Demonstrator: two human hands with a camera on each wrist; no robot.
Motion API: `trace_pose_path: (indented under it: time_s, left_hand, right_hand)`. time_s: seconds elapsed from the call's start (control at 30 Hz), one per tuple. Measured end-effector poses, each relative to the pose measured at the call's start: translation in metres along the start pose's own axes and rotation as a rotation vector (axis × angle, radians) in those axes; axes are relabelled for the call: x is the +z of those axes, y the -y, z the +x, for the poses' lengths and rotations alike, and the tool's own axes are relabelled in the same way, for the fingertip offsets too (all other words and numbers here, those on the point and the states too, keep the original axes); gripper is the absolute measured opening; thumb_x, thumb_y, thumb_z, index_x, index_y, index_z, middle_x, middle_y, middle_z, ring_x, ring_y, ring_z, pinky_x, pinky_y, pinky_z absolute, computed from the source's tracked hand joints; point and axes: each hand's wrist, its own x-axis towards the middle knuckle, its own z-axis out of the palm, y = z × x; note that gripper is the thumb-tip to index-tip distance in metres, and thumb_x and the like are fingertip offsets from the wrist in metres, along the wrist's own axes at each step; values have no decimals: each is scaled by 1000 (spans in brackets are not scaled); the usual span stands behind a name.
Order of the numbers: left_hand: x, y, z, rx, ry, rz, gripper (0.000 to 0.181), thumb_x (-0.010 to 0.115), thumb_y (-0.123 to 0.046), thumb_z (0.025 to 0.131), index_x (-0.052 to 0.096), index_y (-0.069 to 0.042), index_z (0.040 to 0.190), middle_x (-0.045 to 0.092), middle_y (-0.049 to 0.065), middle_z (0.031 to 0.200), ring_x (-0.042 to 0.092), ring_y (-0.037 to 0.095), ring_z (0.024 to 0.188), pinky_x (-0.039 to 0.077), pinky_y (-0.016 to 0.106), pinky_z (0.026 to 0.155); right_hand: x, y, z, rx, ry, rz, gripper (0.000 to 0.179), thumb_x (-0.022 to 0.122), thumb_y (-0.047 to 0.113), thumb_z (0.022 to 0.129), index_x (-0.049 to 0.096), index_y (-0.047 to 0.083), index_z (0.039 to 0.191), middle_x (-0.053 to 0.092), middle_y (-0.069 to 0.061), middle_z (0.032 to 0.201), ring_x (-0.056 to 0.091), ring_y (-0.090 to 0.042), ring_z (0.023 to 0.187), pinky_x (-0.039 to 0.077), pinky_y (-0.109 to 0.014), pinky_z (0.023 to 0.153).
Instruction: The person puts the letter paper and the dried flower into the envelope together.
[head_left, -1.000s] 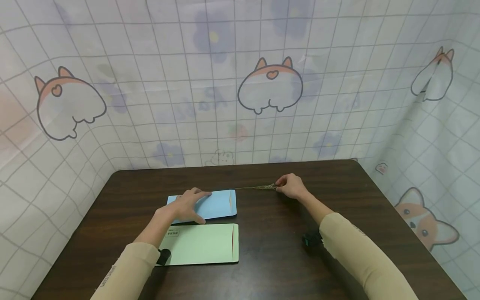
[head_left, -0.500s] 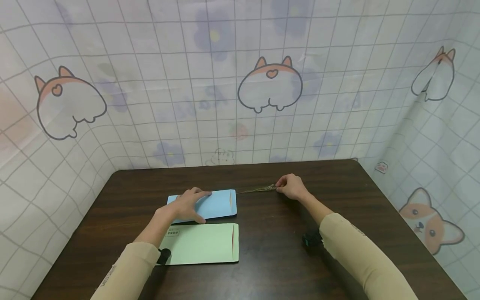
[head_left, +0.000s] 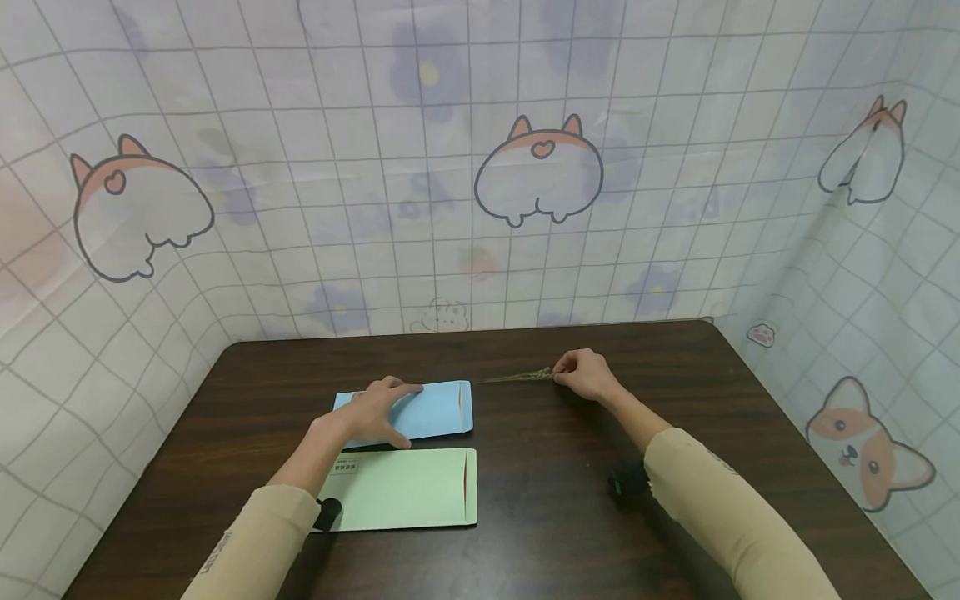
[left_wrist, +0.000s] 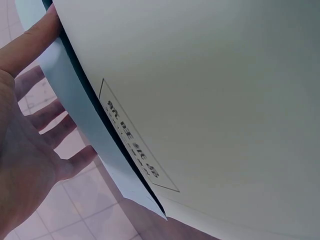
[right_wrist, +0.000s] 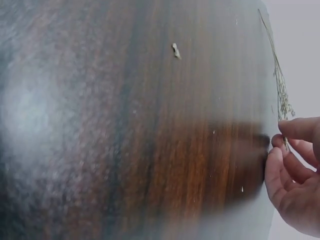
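In the head view my left hand (head_left: 371, 414) rests with spread fingers on a light-blue envelope (head_left: 438, 410). Its thumb lies by the envelope's near edge, and the palm hides the left part. Just below lies a larger pale-green envelope (head_left: 401, 492) with a small printed box. My right hand (head_left: 587, 375) pinches a thin dried flower sprig (head_left: 525, 376) by its bushy end. The stem points left toward the blue envelope's flap, a small gap short of it. In the right wrist view, thumb and fingertips close on the sprig (right_wrist: 280, 85).
Everything lies on a dark wooden table (head_left: 540, 517). A pale crumb (right_wrist: 175, 50) shows on it in the right wrist view. A grid-patterned cloth (head_left: 330, 208) with cartoon corgis hangs behind and at both sides.
The sprig's stem end has swung slightly and shifted a little right, away from the blue envelope, along with a tiny rightward motion of my right hand. My left hand and both envelopes stay put.
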Motion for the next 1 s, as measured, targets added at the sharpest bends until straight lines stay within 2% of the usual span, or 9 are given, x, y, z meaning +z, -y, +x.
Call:
trace_pose_path:
  time_s: [0.23,0.37,0.53,0.77,1.0]
  left_hand:
    - [0,1,0,-2,-2,-2,96,91,-35,80,41,-14,159,36,23,154,36,45,141,26,78,103]
    - [0,2,1,-2,1,-8,96,91,-35,80,41,-14,159,36,23,154,35,45,141,25,78,103]
    - [0,2,1,-6,8,-11,95,91,-35,80,41,-14,159,36,23,155,35,45,141,25,77,104]
    - [0,1,0,-11,7,-10,96,91,-35,80,41,-15,159,36,22,155,34,45,142,24,78,104]
    - [1,2,1,-8,2,-6,96,91,-36,80,41,-15,159,36,23,155,35,45,141,25,78,104]
  right_hand:
    - [-2,-4,-2,4,-4,27,8,70,11,98,74,4,100,69,-6,93,64,-26,86,52,-47,81]
    - [-5,-6,-4,7,-4,40,8,69,11,98,73,4,100,69,-7,94,63,-25,83,52,-44,76]
    - [-10,-11,-7,40,14,107,10,69,12,100,73,3,104,68,-8,95,63,-24,80,54,-37,69]
    - [-15,-9,-13,55,31,174,14,69,14,100,73,3,108,69,-10,99,64,-28,85,55,-36,71]
    - [-16,-7,-18,36,48,192,16,68,14,101,72,3,110,69,-12,105,65,-29,88,56,-39,74]
